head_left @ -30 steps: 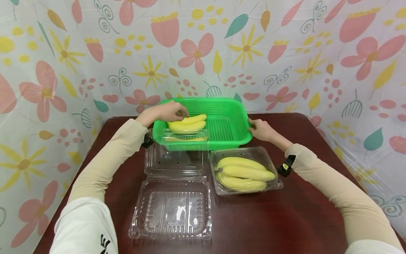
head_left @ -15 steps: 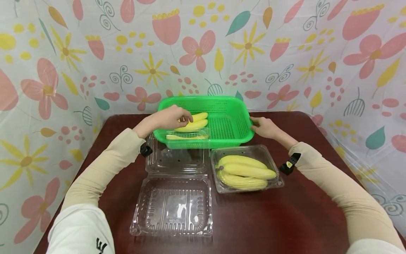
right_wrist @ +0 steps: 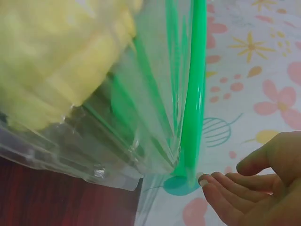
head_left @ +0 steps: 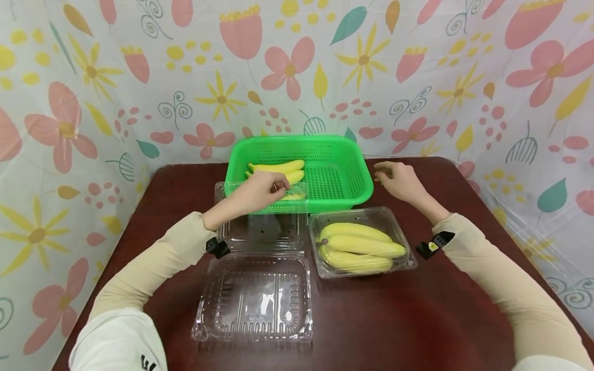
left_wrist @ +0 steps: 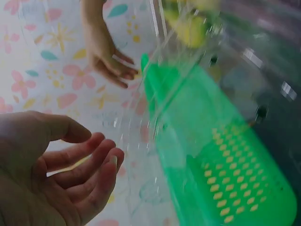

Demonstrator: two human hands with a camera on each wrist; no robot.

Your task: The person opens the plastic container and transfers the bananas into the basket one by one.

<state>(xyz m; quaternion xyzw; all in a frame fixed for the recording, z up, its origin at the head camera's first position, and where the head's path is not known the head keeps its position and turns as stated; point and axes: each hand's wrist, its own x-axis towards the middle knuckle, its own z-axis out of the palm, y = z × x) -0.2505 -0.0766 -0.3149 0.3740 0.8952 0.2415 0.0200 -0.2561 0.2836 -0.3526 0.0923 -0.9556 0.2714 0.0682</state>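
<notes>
A green plastic basket [head_left: 355, 178] stands at the back of the table with several bananas [head_left: 280, 167] in its left part. My left hand [head_left: 261, 191], holding nothing, hangs over the basket's front left side and the raised clear lid [head_left: 260, 232]; its fingers are loosely bent in the left wrist view. Beside the basket's right end is my right hand [head_left: 402, 183], also holding nothing, its fingertips near the green rim [right_wrist: 195, 94] in the right wrist view. The lid belongs to an open clear clamshell container [head_left: 255, 304] lying in front.
To the right of the open clamshell sits a closed clear container [head_left: 394, 224] with bananas [head_left: 359, 242] inside. All stand on a dark red table [head_left: 371, 319]. A flower-patterned curtain [head_left: 306, 77] rises close behind the basket and along both sides.
My left hand has come from over the bananas in the basket toward its front edge. The right hand has let go of the basket's rim and moved slightly right.
</notes>
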